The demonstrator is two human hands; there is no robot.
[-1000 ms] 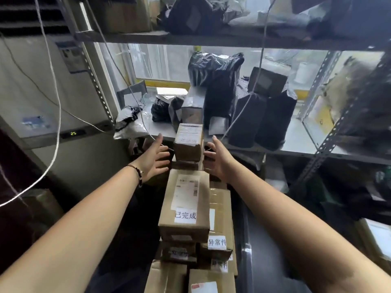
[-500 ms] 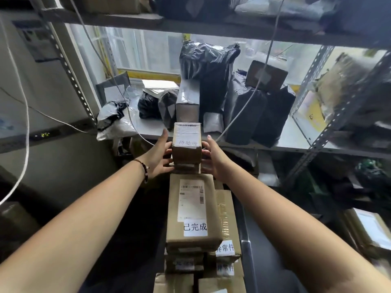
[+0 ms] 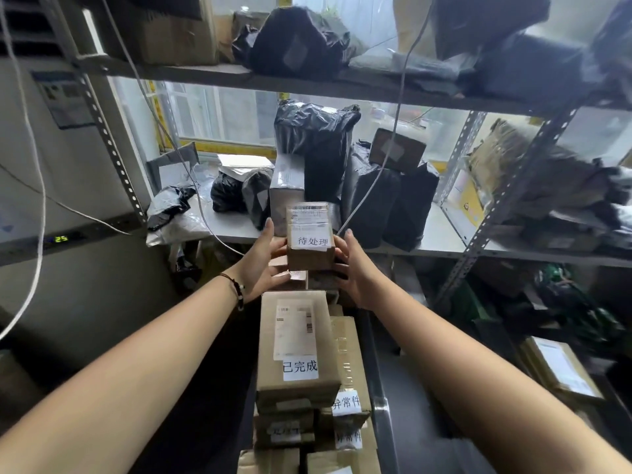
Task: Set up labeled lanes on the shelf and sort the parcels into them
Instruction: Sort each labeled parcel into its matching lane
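Note:
A small cardboard box (image 3: 309, 256) with a white tag reading 待处理 is held up in front of the middle shelf (image 3: 444, 242). My left hand (image 3: 261, 268) grips its left side and my right hand (image 3: 355, 271) grips its right side. Below it stands a stack of cardboard boxes: the top one (image 3: 297, 340) carries a tag 已完成, and a box beside it (image 3: 349, 367) carries a tag 异常件. Behind the held box, the middle shelf holds black plastic parcels (image 3: 390, 203) and a grey box (image 3: 286, 183).
The upper shelf (image 3: 239, 75) carries cardboard boxes and black bags. White cables (image 3: 386, 159) hang in front of the shelves. Perforated metal uprights (image 3: 113, 145) frame the rack. An air conditioner unit (image 3: 51, 234) stands at the left. More parcels (image 3: 561, 367) lie at lower right.
Both hands closed on the small box and lifted it off the stack toward the middle shelf; the camera tilted upward, showing more of the upper shelf.

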